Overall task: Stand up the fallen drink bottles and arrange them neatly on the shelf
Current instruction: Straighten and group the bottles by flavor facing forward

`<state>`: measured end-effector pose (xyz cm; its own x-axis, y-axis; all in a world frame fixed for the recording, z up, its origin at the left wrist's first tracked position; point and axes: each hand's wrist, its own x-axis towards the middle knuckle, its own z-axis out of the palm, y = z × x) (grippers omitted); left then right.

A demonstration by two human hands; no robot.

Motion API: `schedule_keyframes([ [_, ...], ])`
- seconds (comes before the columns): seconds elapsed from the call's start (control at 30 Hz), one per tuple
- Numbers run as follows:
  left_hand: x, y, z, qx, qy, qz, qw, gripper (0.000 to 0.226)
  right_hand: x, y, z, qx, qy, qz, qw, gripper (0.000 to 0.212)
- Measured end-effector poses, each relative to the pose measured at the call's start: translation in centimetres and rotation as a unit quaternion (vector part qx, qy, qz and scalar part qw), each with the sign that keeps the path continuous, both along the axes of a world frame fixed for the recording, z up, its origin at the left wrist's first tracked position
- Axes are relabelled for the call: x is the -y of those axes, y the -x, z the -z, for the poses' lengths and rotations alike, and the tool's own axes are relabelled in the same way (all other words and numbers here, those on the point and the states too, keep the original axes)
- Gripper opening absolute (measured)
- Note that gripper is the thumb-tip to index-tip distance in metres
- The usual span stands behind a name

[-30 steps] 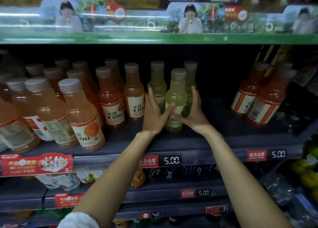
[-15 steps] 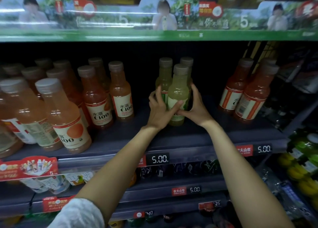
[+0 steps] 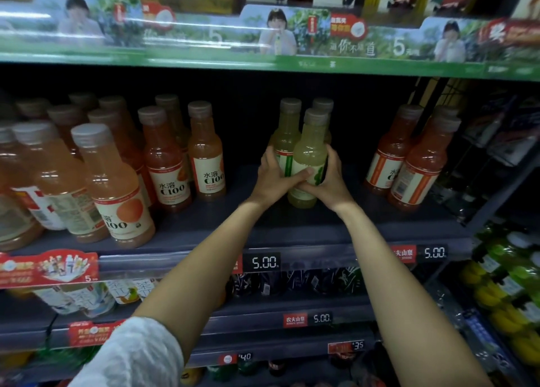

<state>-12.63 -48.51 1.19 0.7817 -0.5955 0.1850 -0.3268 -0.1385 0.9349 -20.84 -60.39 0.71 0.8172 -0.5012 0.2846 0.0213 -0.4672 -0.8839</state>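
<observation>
Shelf (image 3: 292, 229): bottle (image 3: 309, 156) between both grips.

I see a dark shelf (image 3: 233, 226) carrying upright bottles: orange drink bottles (image 3: 163, 164) crowded left, three pale green bottles (image 3: 309, 153) clustered at centre, more orange-red bottles (image 3: 409, 164) standing right.

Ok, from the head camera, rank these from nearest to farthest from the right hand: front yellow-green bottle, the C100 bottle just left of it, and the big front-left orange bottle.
1. Front yellow-green bottle: held by the right hand.
2. C100 bottle: left, across the gap.
3. Big orange bottle: far left, shelf front.
</observation>
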Motion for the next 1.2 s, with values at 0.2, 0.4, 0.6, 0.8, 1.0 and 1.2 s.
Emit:
schedule_keyframes([
  [0.2,0.5,-1.0,0.1,-0.018,0.042,0.024,0.999,0.091,0.5,-0.1,-0.8,0.0,-0.012,-0.008,1.0,0.089],
  [0.4,0.4,-0.5,0.7,-0.019,0.06,0.041,0.997,0.107,0.1,0.9,-0.7,0.021,-0.004,0.022,1.0,0.091],
  [0.6,-2.7,1.0,0.2,0.038,0.052,0.007,0.998,0.087,-1.3,1.6,0.0,0.014,0.003,0.035,0.999,0.103],
  [0.8,-13.9,2.8,-1.0,0.425,0.104,-0.226,0.87,0.028,-9.3,3.1,0.2,0.167,0.219,0.185,0.943,0.052],
  [1.0,-22.0,-0.4,0.0,0.451,0.032,-0.416,0.789,0.049,-17.4,-3.3,-1.6,0.16,0.252,-0.041,0.954,0.048],
  [1.2,-24.8,-1.8,0.1,0.347,-0.075,-0.397,0.846,0.087,-21.6,-10.0,-4.0,0.058,0.248,-0.067,0.965,0.071],
])
